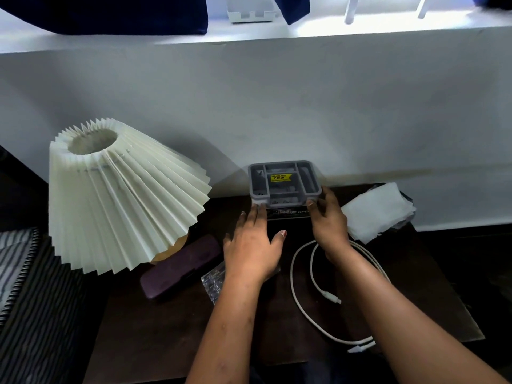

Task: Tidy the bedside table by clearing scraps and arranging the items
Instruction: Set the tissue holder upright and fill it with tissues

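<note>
A grey organiser tray [285, 180] with compartments and a yellow price sticker sits at the back of the dark bedside table [155, 333], on top of a black box [288, 212]. My left hand [252, 250] touches the tray's front left corner with straight fingers. My right hand [329, 217] grips the tray's right front corner, thumb on the front edge. White tissue paper [374, 210] lies crumpled at the right. A white charging cable [310, 289] loops under my right forearm. A crinkled clear plastic wrapper [213, 281] lies partly under my left wrist.
A pleated cream lamp [119, 195] stands at the table's left, tilted shade overhanging a dark purple glasses case [180, 267]. Striped bedding [25, 286] lies at far left. A white wall runs behind the table; a window ledge with dark cloth sits above.
</note>
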`<state>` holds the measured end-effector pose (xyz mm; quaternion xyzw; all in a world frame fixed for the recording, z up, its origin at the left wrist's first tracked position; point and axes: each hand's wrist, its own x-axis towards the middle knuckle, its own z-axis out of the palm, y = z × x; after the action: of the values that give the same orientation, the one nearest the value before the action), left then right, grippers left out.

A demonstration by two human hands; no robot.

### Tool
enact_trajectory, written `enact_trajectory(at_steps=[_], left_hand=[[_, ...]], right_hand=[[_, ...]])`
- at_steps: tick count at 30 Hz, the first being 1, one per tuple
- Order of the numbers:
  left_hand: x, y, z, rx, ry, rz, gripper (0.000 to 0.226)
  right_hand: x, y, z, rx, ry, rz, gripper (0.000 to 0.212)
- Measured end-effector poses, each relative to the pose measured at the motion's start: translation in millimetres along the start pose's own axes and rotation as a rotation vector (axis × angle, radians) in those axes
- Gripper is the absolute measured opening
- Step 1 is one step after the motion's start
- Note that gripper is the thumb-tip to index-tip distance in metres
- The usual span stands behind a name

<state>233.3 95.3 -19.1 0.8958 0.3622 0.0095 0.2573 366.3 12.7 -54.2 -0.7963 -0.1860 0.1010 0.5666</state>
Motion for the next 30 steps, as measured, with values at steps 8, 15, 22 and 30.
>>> enact_trajectory(at_steps=[8,15,22,30], left_hand=[[-6.5,9.6,-6.1,0.007,0.083,0.047,0.059],[-22.7,46.7,8.9,0.05,0.1,0.264,0.043],[-14.4,37.2,3.1,0.059,0.138,0.196,0.049],[2.2,5.9,-8.7,-0.256,0.073,-0.017,0.085]], right_hand=[[9.9,-8.2,-22.2,-0.201,0.049,0.06,0.036],[11.8,4.7,-68.3,-0.775,0.02,0.19,0.038],[7.9,1.5,-61.7,-0.973,-0.046,-0.053,0.052],[0.5,-13.2,-15.5,-0.093,-0.179,0.013,0.053]])
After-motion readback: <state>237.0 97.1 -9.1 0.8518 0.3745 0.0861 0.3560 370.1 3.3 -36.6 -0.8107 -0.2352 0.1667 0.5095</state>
